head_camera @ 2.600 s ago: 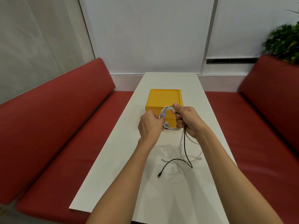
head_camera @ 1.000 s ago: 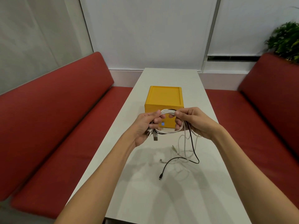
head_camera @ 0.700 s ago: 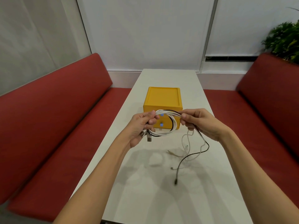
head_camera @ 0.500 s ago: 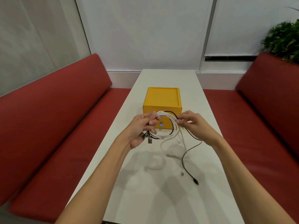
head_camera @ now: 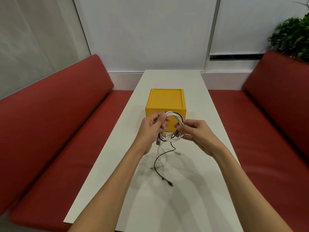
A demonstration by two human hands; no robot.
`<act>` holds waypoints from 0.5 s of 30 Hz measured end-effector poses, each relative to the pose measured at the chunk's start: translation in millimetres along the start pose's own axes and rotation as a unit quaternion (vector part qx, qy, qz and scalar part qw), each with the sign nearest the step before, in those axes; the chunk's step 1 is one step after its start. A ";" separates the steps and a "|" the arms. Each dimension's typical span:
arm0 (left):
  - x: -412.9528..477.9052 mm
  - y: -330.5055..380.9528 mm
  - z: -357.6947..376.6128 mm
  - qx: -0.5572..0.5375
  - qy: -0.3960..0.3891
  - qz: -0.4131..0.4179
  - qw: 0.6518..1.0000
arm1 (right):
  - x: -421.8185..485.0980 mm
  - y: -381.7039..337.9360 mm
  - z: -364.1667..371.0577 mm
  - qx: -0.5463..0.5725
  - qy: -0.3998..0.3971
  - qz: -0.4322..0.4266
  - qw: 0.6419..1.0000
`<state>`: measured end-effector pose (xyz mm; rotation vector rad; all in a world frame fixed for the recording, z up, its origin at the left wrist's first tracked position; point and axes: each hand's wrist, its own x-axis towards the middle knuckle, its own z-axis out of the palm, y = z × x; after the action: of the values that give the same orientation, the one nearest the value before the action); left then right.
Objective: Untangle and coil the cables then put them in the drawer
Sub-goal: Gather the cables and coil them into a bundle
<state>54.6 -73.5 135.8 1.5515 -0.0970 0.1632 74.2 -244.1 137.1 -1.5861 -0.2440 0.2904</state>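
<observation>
A coil of white and black cables (head_camera: 175, 118) hangs in the air just in front of the yellow drawer box (head_camera: 165, 102). My left hand (head_camera: 151, 129) grips the coil's left side, with a plug end sticking out below the fingers. My right hand (head_camera: 194, 133) pinches the coil's lower right side. Loose tails drop from the coil: a black cable (head_camera: 158, 162) curls down to the white table (head_camera: 192, 190) and ends in a small plug, and a thin white strand lies beside it. The box's drawers look closed.
Red benches (head_camera: 55, 124) run along both sides of the narrow table. A green plant (head_camera: 291, 36) stands at the far right behind the right bench. White wall panels close off the far end.
My right hand has come round to the coil's lower right, adding a loop. The hanging tails have grown shorter and swung left, under the coil.
</observation>
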 end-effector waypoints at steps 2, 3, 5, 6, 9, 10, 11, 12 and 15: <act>0.6 -2.2 0.9 0.021 0.009 0.000 1.000 | -0.3 2.7 1.6 -0.001 0.014 -0.001 1.000; 0.9 -3.7 1.3 0.038 0.012 0.000 0.999 | 0.1 3.8 2.7 0.007 0.018 0.000 1.000; 2.6 -7.9 2.0 0.090 0.019 0.000 0.996 | 1.2 4.5 5.4 0.027 0.027 -0.002 0.999; 3.9 -9.9 2.6 0.122 0.023 -0.001 0.992 | 2.2 5.3 6.3 0.036 0.031 -0.002 0.999; 6.0 -12.5 4.0 0.222 0.034 -0.002 0.974 | 4.8 6.2 9.0 0.068 0.038 0.009 0.997; 6.5 -12.8 4.2 0.255 0.031 -0.009 0.967 | 5.5 6.1 9.3 0.078 0.039 0.013 0.996; 6.2 -13.3 4.5 0.281 0.027 -0.018 0.959 | 5.9 6.1 9.4 0.086 0.037 0.018 0.995; 5.5 -13.7 4.8 0.299 0.024 -0.025 0.954 | 5.8 5.6 9.8 0.095 0.034 0.024 0.995; 4.0 -15.0 7.2 0.311 0.038 -0.021 0.949 | 5.6 4.7 9.6 0.126 0.018 0.042 0.991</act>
<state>61.4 -80.7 121.8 2.1734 0.0571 0.2329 76.2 -233.4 132.0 -1.3522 -0.1072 0.3431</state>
